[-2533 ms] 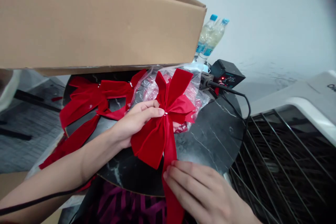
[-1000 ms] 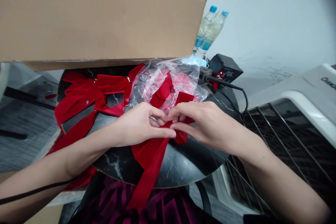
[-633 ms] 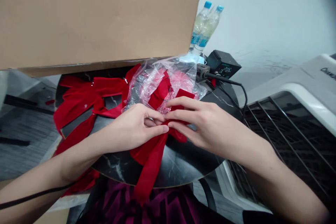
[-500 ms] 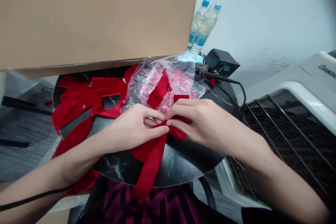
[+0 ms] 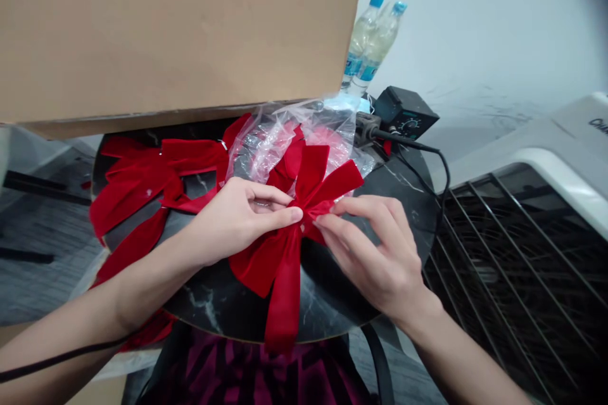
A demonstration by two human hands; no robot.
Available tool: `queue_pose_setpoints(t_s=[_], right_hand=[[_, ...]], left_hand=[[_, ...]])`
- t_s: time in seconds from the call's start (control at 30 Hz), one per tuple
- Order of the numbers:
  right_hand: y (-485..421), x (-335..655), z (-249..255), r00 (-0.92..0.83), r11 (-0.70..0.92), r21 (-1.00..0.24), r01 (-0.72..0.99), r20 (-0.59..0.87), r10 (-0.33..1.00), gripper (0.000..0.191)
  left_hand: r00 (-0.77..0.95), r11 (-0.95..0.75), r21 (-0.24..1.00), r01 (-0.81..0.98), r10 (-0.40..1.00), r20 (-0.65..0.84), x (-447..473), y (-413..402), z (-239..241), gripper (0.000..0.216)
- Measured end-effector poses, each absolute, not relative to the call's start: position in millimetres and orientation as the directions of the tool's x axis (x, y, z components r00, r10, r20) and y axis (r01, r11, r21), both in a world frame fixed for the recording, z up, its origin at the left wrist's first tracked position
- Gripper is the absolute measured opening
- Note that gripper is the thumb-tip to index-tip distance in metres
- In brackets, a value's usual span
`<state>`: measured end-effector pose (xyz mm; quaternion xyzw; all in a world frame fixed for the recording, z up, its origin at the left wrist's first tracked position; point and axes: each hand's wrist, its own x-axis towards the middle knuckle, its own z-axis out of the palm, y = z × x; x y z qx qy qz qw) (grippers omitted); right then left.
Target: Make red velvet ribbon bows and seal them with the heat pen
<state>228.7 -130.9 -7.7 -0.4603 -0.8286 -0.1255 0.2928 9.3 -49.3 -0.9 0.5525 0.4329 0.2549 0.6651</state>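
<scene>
A red velvet bow (image 5: 289, 240) lies on a round black marble tabletop (image 5: 403, 202), its tail hanging over the near edge. My left hand (image 5: 237, 218) pinches the bow's knot between thumb and forefinger. My right hand (image 5: 375, 253) touches the right side of the knot with its fingertips, the fingers curled and close together on the red loops. Behind the bow sits a clear plastic bag (image 5: 299, 139) with more red ribbon inside.
Other red bows (image 5: 147, 180) lie on the left of the tabletop. A large cardboard box (image 5: 175, 31) overhangs the back. Two water bottles (image 5: 370, 44) and a black controller box (image 5: 411, 117) with a cable stand behind. A white-framed black grille (image 5: 522, 253) is at the right.
My right hand came up from the ribbon tail to the knot, worked there against my left hand, then slid lower right. The bow's upper loops now stand up and spread.
</scene>
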Motion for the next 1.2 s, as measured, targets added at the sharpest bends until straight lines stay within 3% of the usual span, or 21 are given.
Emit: queue_pose_setpoints(t_s=[0.13, 0.23, 0.33, 0.43, 0.53, 0.63, 0.7, 0.8, 0.87, 0.93, 1.03, 1.13, 1.2], right_hand=[[-125, 251, -15, -0.577, 0.708, 0.039, 0.705, 0.611, 0.542, 0.034], [-130, 258, -10, -0.564, 0.685, 0.068, 0.725, 0.630, 0.534, 0.037], [-141, 241, -6, -0.285, 0.534, -0.189, 0.824, 0.676, 0.680, 0.037], [-146, 212, -6, -0.106, 0.424, -0.443, 0.790, 0.583, 0.806, 0.033], [-140, 191, -11, -0.101, 0.422, -0.450, 0.787, 0.581, 0.808, 0.016], [-133, 181, -16, -0.028, 0.399, -0.519, 0.756, 0.583, 0.812, 0.015], [-132, 178, -19, 0.088, 0.310, -0.702, 0.642, 0.469, 0.879, 0.013], [-142, 177, -24, 0.161, 0.095, -0.940, 0.326, 0.154, 0.975, 0.017], [-155, 179, -28, 0.103, -0.022, -0.986, 0.166, -0.005, 0.995, 0.021], [-172, 186, -31, 0.039, -0.093, -0.990, 0.110, -0.089, 0.995, 0.026], [-194, 209, -31, -0.177, -0.086, -0.958, 0.272, -0.138, 0.974, 0.021], [-202, 249, -17, -0.506, 0.128, -0.868, 0.479, -0.154, 0.849, 0.018], [-201, 282, -1, -0.570, 0.210, -0.801, 0.560, -0.188, 0.800, 0.031]], left_hand=[[0.606, 0.530, 0.848, 0.009, 0.672, -0.426, 10, -53, -1, 0.019], [0.544, 0.487, 0.873, -0.014, 0.736, -0.403, 11, -55, -3, 0.022], [0.342, 0.279, 0.960, 0.016, 0.901, -0.268, 11, -57, -5, 0.026], [0.254, 0.161, 0.986, 0.039, 0.953, -0.166, 13, -59, -3, 0.026], [0.230, 0.107, 0.994, 0.033, 0.967, -0.112, 15, -61, 1, 0.028], [0.210, 0.121, 0.993, -0.015, 0.971, -0.115, 14, -63, 3, 0.029], [0.220, 0.167, 0.984, -0.057, 0.964, -0.150, 13, -63, 4, 0.028], [0.235, 0.201, 0.974, -0.103, 0.957, -0.172, 11, -61, 3, 0.023], [0.227, 0.190, 0.975, -0.112, 0.960, -0.161, 9, -59, 3, 0.022], [0.226, 0.191, 0.976, -0.100, 0.960, -0.165, 8, -57, 4, 0.024], [0.204, 0.186, 0.977, -0.102, 0.965, -0.163, 6, -52, 8, 0.026], [0.205, 0.170, 0.979, -0.116, 0.968, -0.144, 1, -47, 12, 0.025], [0.234, 0.155, 0.981, -0.113, 0.964, -0.126, -2, -43, 14, 0.024]])
